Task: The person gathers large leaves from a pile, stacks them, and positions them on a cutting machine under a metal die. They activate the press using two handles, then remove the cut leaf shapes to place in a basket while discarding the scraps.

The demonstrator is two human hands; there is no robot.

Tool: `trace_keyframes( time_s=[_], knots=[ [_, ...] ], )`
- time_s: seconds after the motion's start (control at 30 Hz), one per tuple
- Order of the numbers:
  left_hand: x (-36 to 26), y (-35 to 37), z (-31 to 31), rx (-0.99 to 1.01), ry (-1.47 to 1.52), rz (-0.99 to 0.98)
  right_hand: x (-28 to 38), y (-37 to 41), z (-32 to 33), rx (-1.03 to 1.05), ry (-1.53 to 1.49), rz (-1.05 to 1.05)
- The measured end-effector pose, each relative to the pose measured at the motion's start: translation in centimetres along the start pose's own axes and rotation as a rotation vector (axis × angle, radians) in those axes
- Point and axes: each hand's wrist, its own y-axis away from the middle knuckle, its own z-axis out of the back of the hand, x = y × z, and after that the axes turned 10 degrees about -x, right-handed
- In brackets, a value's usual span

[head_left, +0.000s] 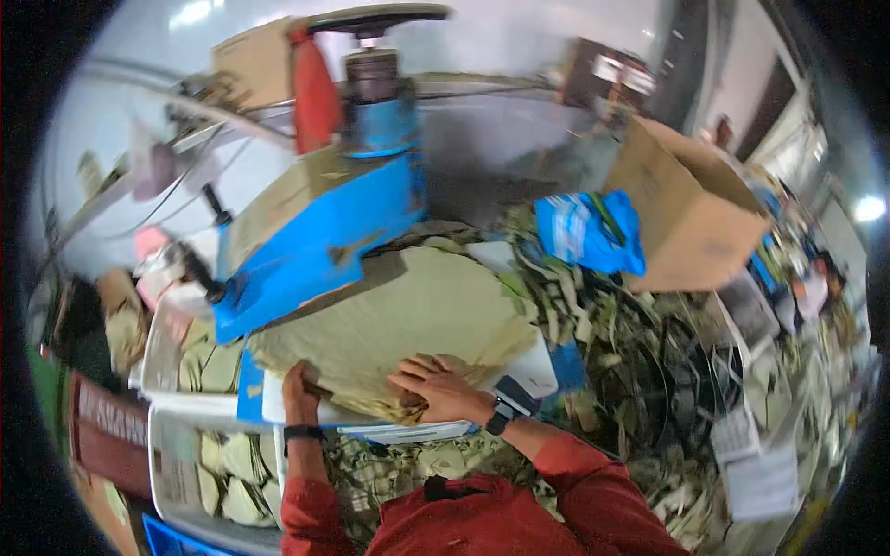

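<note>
Right hand (440,387) flat, pale layered leaf sheet (408,310)

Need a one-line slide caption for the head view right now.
Right hand flat on a stack of pale leaf sheets beneath a blue press, left hand at the stack's near edge.

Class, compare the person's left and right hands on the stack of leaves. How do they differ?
The left hand curls around the edge of the stack of leaves; the right hand lies flat on top, fingers spread. The left wrist wears a thin band, the right a bulkier watch. Both touch the stack, in red sleeves.
</note>
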Motion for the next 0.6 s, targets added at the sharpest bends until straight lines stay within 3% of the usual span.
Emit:
trace_keyframes(
  time_s=[0.03,0.1,0.13,0.17,0.2,0.23,0.27,0.3,0.33,0.37,0.47,0.53,0.57,0.6],
  knots=[
    [-0.8,2.5,-1.7,-0.071,-0.141,-0.05,-0.7,0.4,-0.2,-0.054,-0.032,-0.014],
    [0.1,0.3,0.6,-0.009,-0.081,-0.064,-2.8,1.4,-0.6,-0.162,-0.076,-0.032],
    [-1.0,1.9,0.2,0.008,-0.224,-0.119,-4.2,2.0,-1.0,-0.214,-0.055,-0.095],
    [-1.2,3.5,-1.0,-0.046,-0.185,-0.16,-5.8,2.5,-1.2,-0.271,-0.022,-0.172],
    [-1.3,1.7,0.4,0.054,-0.308,-0.133,-7.0,3.4,-1.2,-0.329,0.014,-0.254],
    [-0.8,4.1,-1.9,-0.081,-0.284,-0.393,-6.5,4.2,-0.8,-0.445,0.131,-0.249],
    [-1.9,4.5,-1.7,0.014,-0.453,-0.328,-5.7,4.6,-0.6,-0.552,0.253,-0.233],
    [-1.9,0.5,0.6,0.134,-0.276,-0.182,-5.5,4.8,-1.0,-0.621,0.273,-0.251],
    [-3.0,4.1,-2.1,0.126,-0.335,-0.089,-5.3,4.6,-1.7,-0.686,0.279,-0.25],
    [-1.8,0.7,0.4,-0.015,-0.338,-0.289,-5.1,5.1,-1.9,-0.751,0.286,-0.244],
    [-3.3,-10.6,6.8,0.554,-0.91,-0.502,-6.6,7.7,-0.3,-0.619,0.293,-0.414],
    [-3.6,2.3,0.5,0.181,-1.04,-0.615,-9.4,12.5,1.4,-0.582,0.247,-0.503],
    [-3.2,5.3,-1.5,0.144,-0.909,-0.603,-10.1,15.7,3.4,-0.674,0.276,-0.582],
    [-2.9,1.6,1.2,0.236,-0.963,-0.732,-11.4,19.3,5.2,-0.72,0.302,-0.641]
  ],
)
